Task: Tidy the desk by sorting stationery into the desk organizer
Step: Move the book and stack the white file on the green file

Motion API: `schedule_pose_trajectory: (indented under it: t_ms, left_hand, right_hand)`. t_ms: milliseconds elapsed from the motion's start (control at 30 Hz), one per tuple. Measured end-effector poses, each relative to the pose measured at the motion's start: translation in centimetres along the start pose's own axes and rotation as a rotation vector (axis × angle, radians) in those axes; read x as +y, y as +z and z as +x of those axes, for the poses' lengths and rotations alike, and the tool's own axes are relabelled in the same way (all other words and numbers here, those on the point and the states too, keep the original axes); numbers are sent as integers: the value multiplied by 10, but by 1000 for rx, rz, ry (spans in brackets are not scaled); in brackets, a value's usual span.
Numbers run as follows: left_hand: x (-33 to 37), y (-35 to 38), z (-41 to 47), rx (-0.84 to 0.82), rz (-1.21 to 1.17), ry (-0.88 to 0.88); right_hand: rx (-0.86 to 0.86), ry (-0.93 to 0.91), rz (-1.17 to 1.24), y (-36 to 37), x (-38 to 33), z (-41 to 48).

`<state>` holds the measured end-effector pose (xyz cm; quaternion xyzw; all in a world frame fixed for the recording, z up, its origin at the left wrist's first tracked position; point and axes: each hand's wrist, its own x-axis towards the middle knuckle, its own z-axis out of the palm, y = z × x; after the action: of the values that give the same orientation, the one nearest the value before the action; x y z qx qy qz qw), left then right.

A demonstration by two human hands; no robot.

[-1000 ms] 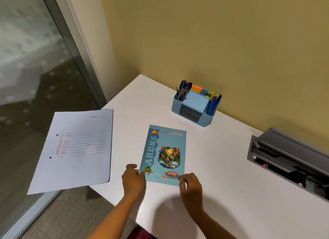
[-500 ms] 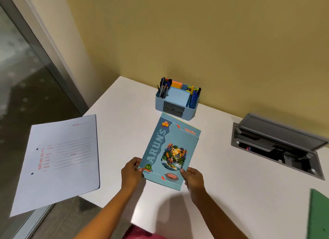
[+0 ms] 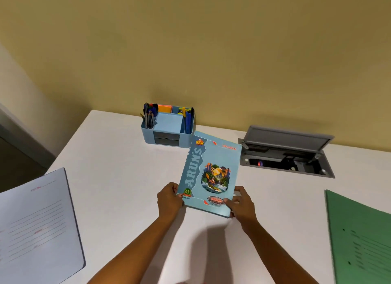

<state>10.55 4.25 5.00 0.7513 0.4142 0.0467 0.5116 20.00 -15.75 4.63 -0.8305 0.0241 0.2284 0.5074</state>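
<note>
A light blue notebook [image 3: 209, 173] with "ARUN'S" on its cover is held over the white desk [image 3: 118, 167], its far corner close to the organizer. My left hand [image 3: 169, 200] grips its near left corner and my right hand [image 3: 242, 205] pinches its near right corner. The blue desk organizer [image 3: 168, 124] stands by the yellow wall. It holds pens, pencils, an orange pad and a blue note block, with a grey drawer at its front.
A pale lilac file folder [image 3: 38, 226] overhangs the desk's left edge. A green folder [image 3: 361, 239] lies at the right. An open grey cable hatch [image 3: 285, 152] is set into the desk, right of the notebook.
Both hands have carried the notebook away from me and to the right, toward the organizer. My view has swung right, bringing the green folder into sight.
</note>
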Motion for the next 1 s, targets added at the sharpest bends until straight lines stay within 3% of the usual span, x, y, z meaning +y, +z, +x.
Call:
schedule_pose_trajectory:
  t_ms: [167, 400, 567, 733, 1000]
  left_hand:
    - [23, 15, 22, -7, 245, 64]
    - [40, 32, 63, -59, 389, 43]
    - [38, 43, 92, -105, 374, 45]
    - [42, 51, 109, -99, 357, 90]
    - [33, 59, 111, -61, 252, 175]
  right_hand:
    - [106, -42, -141, -8, -20, 32]
    - [121, 75, -378, -2, -30, 84]
    - [142, 88, -472, 6, -30, 112]
    - [172, 110, -396, 12, -32, 133]
    - [289, -23, -396, 20, -22, 136]
